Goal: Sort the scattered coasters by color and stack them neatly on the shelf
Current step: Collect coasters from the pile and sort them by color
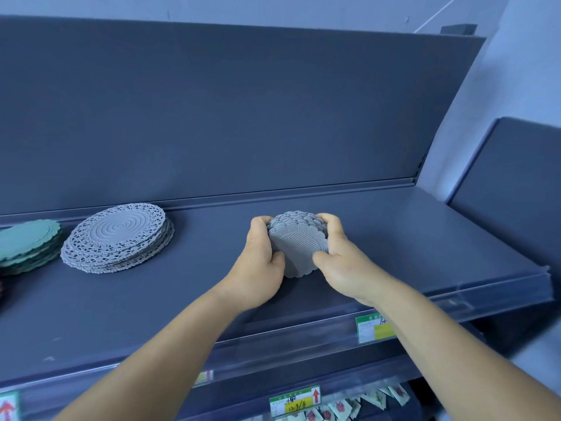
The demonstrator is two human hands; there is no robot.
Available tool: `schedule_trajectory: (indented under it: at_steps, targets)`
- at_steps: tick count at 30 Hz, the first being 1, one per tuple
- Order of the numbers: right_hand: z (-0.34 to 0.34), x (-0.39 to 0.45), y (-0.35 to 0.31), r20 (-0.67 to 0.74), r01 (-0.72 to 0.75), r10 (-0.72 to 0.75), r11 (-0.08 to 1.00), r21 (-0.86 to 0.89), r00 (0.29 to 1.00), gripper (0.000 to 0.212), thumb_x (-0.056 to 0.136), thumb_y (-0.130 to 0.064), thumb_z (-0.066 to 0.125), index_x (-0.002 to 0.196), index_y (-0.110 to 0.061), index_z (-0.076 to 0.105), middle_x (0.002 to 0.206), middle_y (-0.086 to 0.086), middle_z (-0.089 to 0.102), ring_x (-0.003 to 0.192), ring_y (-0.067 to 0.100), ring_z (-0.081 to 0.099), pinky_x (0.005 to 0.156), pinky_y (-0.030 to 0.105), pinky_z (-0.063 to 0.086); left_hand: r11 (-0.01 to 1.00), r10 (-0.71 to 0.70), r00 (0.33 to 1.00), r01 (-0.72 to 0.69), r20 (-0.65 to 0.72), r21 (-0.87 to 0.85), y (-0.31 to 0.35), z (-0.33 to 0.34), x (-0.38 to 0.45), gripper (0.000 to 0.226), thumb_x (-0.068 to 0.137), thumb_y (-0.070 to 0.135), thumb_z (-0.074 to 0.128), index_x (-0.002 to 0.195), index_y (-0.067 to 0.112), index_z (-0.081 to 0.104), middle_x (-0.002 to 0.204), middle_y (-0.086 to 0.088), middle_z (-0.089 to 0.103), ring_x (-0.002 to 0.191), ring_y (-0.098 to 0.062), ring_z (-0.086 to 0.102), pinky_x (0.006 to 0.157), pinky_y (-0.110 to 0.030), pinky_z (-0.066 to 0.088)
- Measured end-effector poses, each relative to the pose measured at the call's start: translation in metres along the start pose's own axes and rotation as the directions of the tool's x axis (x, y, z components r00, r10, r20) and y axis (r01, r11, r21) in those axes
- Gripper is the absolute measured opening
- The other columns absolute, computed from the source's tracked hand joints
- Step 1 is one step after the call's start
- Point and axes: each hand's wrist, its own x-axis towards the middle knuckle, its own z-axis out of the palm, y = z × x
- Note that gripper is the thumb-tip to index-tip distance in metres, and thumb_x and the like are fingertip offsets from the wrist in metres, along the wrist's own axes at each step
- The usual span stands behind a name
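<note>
A small stack of grey scalloped coasters (pixel 299 243) stands on the dark shelf (pixel 409 238), tilted toward me. My left hand (pixel 261 262) grips its left side and my right hand (pixel 337 256) grips its right side, thumbs on the near face and fingers curled over the top edge. Further left on the same shelf lies a stack of larger grey lace-edged round coasters (pixel 118 237). A stack of green scalloped coasters (pixel 28 244) lies at the left edge of the view, partly cut off.
The shelf's dark back panel (pixel 243 117) rises behind the stacks. A clear price rail (pixel 303 335) runs along the front edge, with a green-yellow label (pixel 375 328). A lower shelf holds small packets (pixel 349 405). A second dark unit (pixel 516 183) stands at the right.
</note>
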Motion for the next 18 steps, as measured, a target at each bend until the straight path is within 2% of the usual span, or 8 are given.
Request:
schedule_trajectory:
  at_steps: [2, 4, 7, 10, 12, 15, 16, 18]
  targets:
    - [-0.005, 0.001, 0.003, -0.059, 0.004, -0.003, 1.000, 0.005, 0.998, 0.047, 0.091, -0.006, 0.040, 0.129, -0.032, 0.033, 0.116, -0.004, 0.056, 0.102, 0.018, 0.054, 0.084, 0.029, 0.045, 0.999, 0.013, 1.000, -0.012, -0.008, 0.033, 0.001, 0.003, 0.003, 0.034, 0.092, -0.004, 0.035, 0.112, 0.023, 0.029, 0.111, -0.001, 0.043, 0.085, -0.006, 0.046, 0.063, -0.006, 0.038]
    - [-0.015, 0.002, 0.004, -0.112, 0.025, -0.016, 0.996, 0.081, 0.994, 0.044, 0.089, -0.005, 0.045, 0.122, -0.034, 0.045, 0.112, -0.009, 0.063, 0.106, 0.015, 0.058, 0.094, 0.034, 0.046, 0.999, 0.016, 1.000, -0.015, -0.021, 0.038, 0.008, 0.008, 0.008, 0.036, 0.093, -0.002, 0.035, 0.117, 0.024, 0.030, 0.122, -0.001, 0.038, 0.097, -0.002, 0.044, 0.072, -0.006, 0.036]
    - [-0.041, 0.002, 0.005, -0.218, 0.050, -0.008, 0.981, 0.186, 0.976, 0.039, 0.089, -0.004, 0.053, 0.117, -0.031, 0.051, 0.111, -0.009, 0.065, 0.105, 0.012, 0.061, 0.092, 0.030, 0.049, 1.000, -0.009, 0.999, 0.010, -0.051, 0.005, 0.025, 0.020, 0.024, 0.038, 0.094, 0.004, 0.041, 0.127, 0.023, 0.035, 0.124, 0.003, 0.042, 0.101, -0.002, 0.047, 0.076, -0.010, 0.037]
    - [-0.072, 0.004, 0.010, -0.315, 0.014, 0.068, 0.968, 0.250, 0.947, 0.036, 0.088, -0.008, 0.057, 0.121, -0.021, 0.055, 0.110, -0.007, 0.067, 0.102, 0.012, 0.063, 0.087, 0.028, 0.051, 0.995, -0.092, 0.993, 0.088, -0.079, -0.050, 0.043, 0.037, 0.046, 0.037, 0.093, 0.013, 0.052, 0.128, 0.020, 0.040, 0.104, 0.010, 0.053, 0.088, -0.003, 0.053, 0.064, -0.010, 0.042]
    - [-0.089, 0.006, 0.018, -0.338, -0.017, 0.113, 0.962, 0.274, 0.934, 0.031, 0.089, -0.008, 0.057, 0.118, -0.018, 0.060, 0.103, -0.007, 0.069, 0.093, 0.010, 0.065, 0.081, 0.026, 0.051, 0.988, -0.145, 0.987, 0.140, -0.073, -0.071, 0.050, 0.053, 0.060, 0.035, 0.092, 0.017, 0.055, 0.125, 0.017, 0.044, 0.093, 0.013, 0.053, 0.080, -0.001, 0.052, 0.061, -0.011, 0.041]
    - [-0.111, 0.012, 0.036, -0.348, -0.108, 0.188, 0.965, 0.238, 0.918, 0.024, 0.091, -0.014, 0.056, 0.114, -0.014, 0.064, 0.100, -0.004, 0.070, 0.089, 0.012, 0.063, 0.087, 0.032, 0.051, 0.981, -0.192, 0.981, 0.191, -0.027, -0.031, 0.056, 0.080, 0.079, 0.026, 0.093, 0.022, 0.052, 0.117, 0.014, 0.052, 0.102, 0.003, 0.056, 0.076, -0.011, 0.052, 0.055, -0.017, 0.040]
    - [-0.116, 0.014, 0.043, -0.349, -0.142, 0.209, 0.968, 0.208, 0.914, 0.024, 0.092, -0.017, 0.055, 0.114, -0.014, 0.064, 0.102, -0.003, 0.069, 0.092, 0.014, 0.062, 0.092, 0.035, 0.050, 0.978, -0.208, 0.978, 0.208, -0.009, 0.000, 0.056, 0.088, 0.085, 0.020, 0.093, 0.024, 0.050, 0.110, 0.013, 0.054, 0.108, -0.003, 0.055, 0.073, -0.015, 0.051, 0.052, -0.020, 0.038]
    - [-0.125, 0.019, 0.055, -0.350, -0.205, 0.243, 0.968, 0.143, 0.905, 0.030, 0.093, -0.023, 0.053, 0.122, -0.015, 0.060, 0.110, -0.002, 0.065, 0.101, 0.018, 0.060, 0.099, 0.039, 0.047, 0.965, -0.257, 0.966, 0.255, 0.024, 0.061, 0.057, 0.102, 0.094, 0.014, 0.092, 0.025, 0.046, 0.091, 0.012, 0.050, 0.105, -0.008, 0.049, 0.063, -0.018, 0.043, 0.048, -0.023, 0.032]
